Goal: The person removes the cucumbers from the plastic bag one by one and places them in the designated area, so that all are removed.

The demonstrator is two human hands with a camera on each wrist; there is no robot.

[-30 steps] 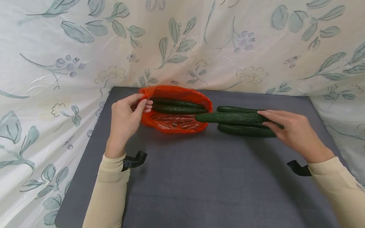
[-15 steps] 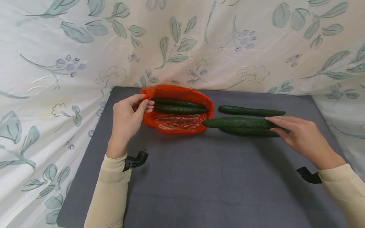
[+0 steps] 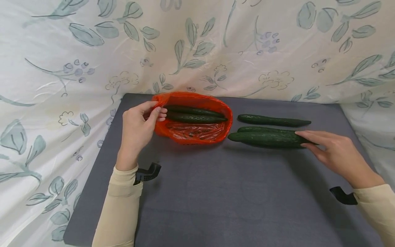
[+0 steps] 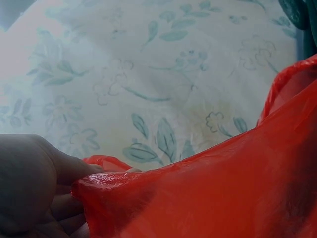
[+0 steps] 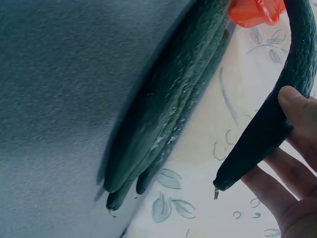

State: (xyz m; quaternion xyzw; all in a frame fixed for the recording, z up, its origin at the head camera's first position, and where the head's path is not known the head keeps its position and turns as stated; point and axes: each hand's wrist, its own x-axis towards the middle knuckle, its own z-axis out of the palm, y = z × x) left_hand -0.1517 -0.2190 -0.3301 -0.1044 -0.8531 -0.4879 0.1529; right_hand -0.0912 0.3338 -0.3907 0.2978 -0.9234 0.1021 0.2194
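Observation:
My left hand (image 3: 139, 127) pinches the left rim of a red plastic bag (image 3: 202, 140), whose mouth stands wide. Two dark green cucumbers (image 3: 195, 118) lie inside it, side by side. The right hand (image 3: 336, 152) grips one end of another cucumber (image 3: 262, 139), thumb on one side and fingers on the other. In the right wrist view this held cucumber (image 5: 262, 134) is raised above the table, its stem end bare past the fingers. Several more cucumbers (image 5: 158, 119) lie together there; from the head, the held one partly covers them.
A single cucumber (image 3: 274, 120) lies at the back right of the grey table (image 3: 216, 192). Behind and around the table hangs a white cloth (image 3: 234, 51) with a leaf print. Both wrists carry black camera mounts (image 3: 148, 173).
The right hand has drawn the held cucumber to the right and nearer me, away from the bag's mouth. The left hand keeps its hold on the rim.

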